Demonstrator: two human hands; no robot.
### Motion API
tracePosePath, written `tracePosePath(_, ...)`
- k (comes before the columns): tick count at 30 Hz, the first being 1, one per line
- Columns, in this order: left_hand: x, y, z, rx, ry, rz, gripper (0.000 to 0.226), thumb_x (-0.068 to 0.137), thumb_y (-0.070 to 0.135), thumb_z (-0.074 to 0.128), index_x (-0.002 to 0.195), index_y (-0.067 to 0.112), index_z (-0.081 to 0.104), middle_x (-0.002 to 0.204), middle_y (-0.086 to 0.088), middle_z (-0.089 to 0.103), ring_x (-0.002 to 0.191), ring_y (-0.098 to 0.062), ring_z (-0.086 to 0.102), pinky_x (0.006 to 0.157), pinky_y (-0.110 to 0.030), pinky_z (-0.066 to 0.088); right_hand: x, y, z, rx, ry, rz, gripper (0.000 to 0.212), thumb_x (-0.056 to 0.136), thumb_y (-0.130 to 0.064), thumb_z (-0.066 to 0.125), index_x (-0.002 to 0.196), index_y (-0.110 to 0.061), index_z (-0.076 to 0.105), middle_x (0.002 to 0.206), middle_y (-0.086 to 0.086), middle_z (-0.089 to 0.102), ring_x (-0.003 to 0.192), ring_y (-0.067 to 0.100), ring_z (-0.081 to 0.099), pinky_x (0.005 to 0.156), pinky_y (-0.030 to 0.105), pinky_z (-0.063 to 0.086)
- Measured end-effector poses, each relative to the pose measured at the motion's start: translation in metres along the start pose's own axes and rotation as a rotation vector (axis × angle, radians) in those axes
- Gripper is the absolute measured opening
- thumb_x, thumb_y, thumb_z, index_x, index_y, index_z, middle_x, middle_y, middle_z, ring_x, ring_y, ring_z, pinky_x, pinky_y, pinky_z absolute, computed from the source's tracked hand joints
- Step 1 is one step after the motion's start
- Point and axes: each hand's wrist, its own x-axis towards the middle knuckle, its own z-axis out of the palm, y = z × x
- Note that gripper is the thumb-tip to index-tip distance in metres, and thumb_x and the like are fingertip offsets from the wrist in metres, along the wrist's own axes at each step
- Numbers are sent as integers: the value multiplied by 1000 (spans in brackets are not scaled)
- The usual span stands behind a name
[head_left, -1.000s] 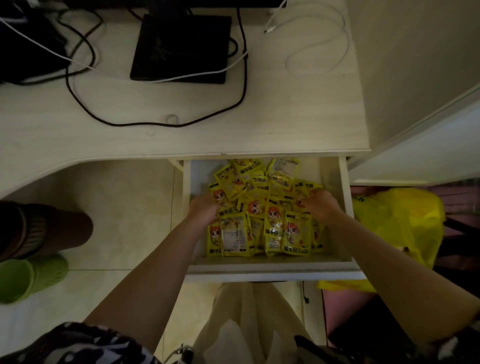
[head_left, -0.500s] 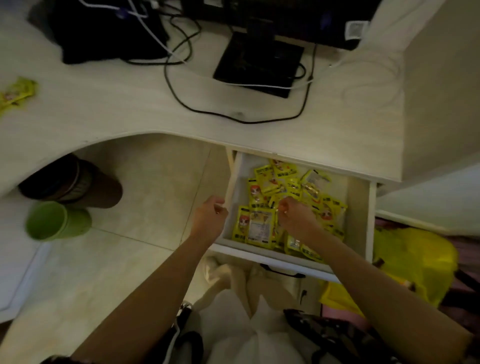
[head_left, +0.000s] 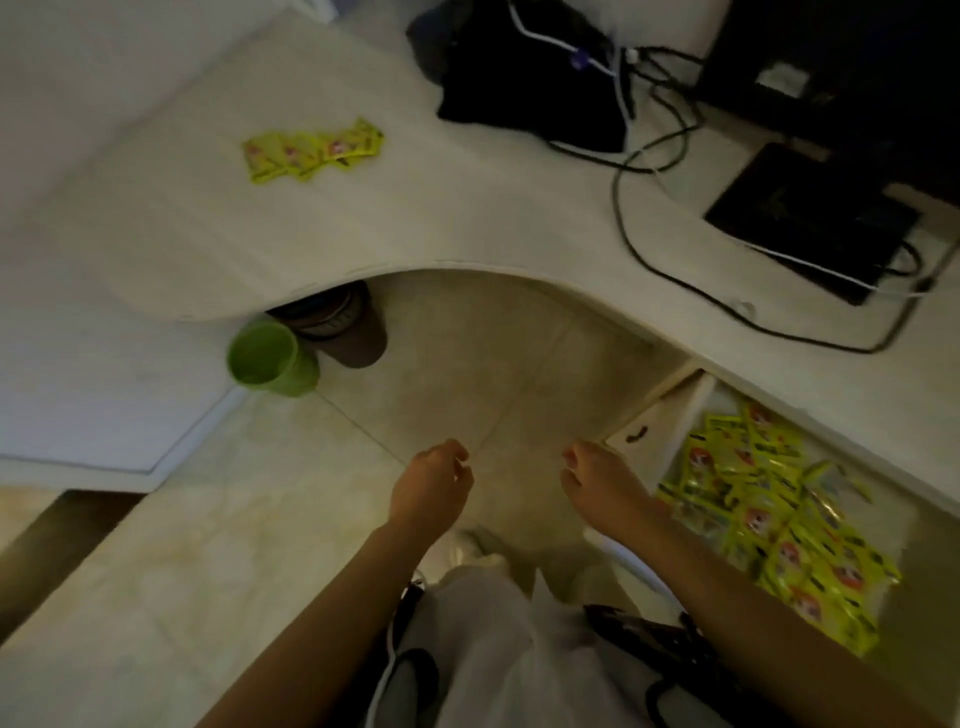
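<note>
Heap of glossy yellow snack sachets (head_left: 769, 525) lying flat in open white drawer (head_left: 685, 415) at right, long sides pointing every way, right hand (head_left: 605, 486) just beside drawer, left hand (head_left: 431, 491) farther left, both loosely curled, empty, above beige tiled floor (head_left: 467, 374), curved pale desk (head_left: 363, 234) beyond.

Packets (head_left: 769, 519) in the drawer (head_left: 649, 431): glossy yellow plastic film, crinkled. Drawer: white-painted wood, smooth. Bench (head_left: 260, 223): pale wood-look top, matt, faint grain. Floor (head_left: 467, 374): beige tile, smooth, slight sheen. Cup (head_left: 270, 358): smooth green plastic. Cables (head_left: 621, 223): black, matt. Bag (head_left: 493, 623): thin translucent plastic.
</note>
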Motion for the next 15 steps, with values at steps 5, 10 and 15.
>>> tracePosePath(5, 23, -60, -44, 80, 73, 4, 26, 95, 26, 48, 119, 21, 58, 110, 2, 66, 99, -16, 60, 86, -35, 53, 45, -68, 11, -4, -44, -49, 33, 97, -24, 43, 127, -10, 49, 126, 8, 57, 111, 24, 56, 87, 32, 46)
tracePosePath(10, 51, -98, -86, 125, 156, -11, 27, 96, 25, 47, 120, 19, 57, 113, 0, 65, 102, -18, 59, 83, -33, 53, 85, -135, 13, -57, -61, -126, 34, 97, -23, 43, 128, -9, 50, 125, 10, 58, 111, 25, 57, 91, 32, 46)
tracePosePath(15, 97, -117, -128, 108, 202, -54, 27, 95, 26, 46, 119, 19, 56, 112, -1, 64, 104, -20, 58, 81, -34, 52, 135, -193, 1, -89, -36, -203, 29, 96, -21, 43, 119, -8, 55, 116, 13, 63, 105, 29, 59, 80, 27, 42)
